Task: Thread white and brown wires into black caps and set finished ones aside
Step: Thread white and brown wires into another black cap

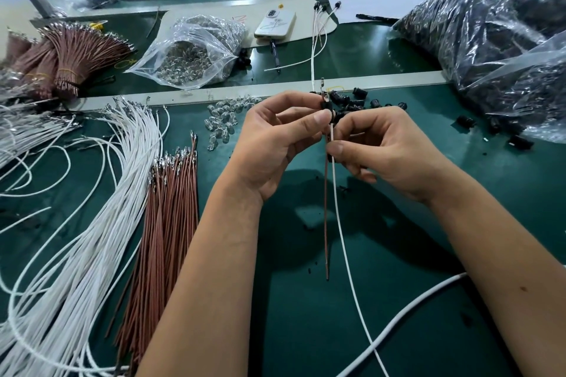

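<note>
Our left grip [275,138] pinches the cap [326,105] at twelve o'clock; our right grip [379,150] pinches the limp, light wires [332,135] just below. Best held near the tips.

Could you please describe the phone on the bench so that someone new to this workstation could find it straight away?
Look to the far strip of the green table, beyond the pale divider rail. Right of the clear bag of small glass bulbs lies the phone, flat on a pale sheet. It is the only white slab there, with a scribble on its case.
</note>
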Motion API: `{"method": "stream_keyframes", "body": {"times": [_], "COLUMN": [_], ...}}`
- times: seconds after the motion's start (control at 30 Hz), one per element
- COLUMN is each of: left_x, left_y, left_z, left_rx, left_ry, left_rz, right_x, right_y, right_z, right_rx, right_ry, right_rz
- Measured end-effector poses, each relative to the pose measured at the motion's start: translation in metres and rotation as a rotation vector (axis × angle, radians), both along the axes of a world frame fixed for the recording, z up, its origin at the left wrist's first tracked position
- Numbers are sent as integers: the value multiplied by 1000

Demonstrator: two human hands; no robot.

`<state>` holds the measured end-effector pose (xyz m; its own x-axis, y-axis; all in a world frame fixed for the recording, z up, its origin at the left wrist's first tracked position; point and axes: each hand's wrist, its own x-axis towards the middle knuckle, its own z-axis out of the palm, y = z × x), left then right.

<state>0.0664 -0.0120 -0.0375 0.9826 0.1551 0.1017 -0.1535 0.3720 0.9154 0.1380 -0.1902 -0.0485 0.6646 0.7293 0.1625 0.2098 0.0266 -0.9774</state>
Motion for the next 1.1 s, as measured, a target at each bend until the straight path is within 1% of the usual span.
{"method": "stream_keyframes", "body": {"times": [0.53,0.67,0.77,0.83,0.93,1.1], "left_x": [0,0,0,0,-1,-2], "left_y": [-1,-1,-1,-1,-3,-4], "left_z": [-1,0,0,1,2,4], "left_rx": [-79,-60,-45,-42,-48,-57], "left_ry": [-47,-43,-50,-59,-88,-137], "left_rz": [31,37,30,25,-3,-31], "right_x": [2,2,0,-2,-3,-4], "right_y": [1,1,3,4,6,7], "right_z": [-2,-3,-3,-3,-2,1], "right_rx": [-3,-7,6,49,118,154], "right_ry": [-4,-19,-25,-40,-84,-168], "right_rz": [25,15,-30,-84,-149,-200]}}
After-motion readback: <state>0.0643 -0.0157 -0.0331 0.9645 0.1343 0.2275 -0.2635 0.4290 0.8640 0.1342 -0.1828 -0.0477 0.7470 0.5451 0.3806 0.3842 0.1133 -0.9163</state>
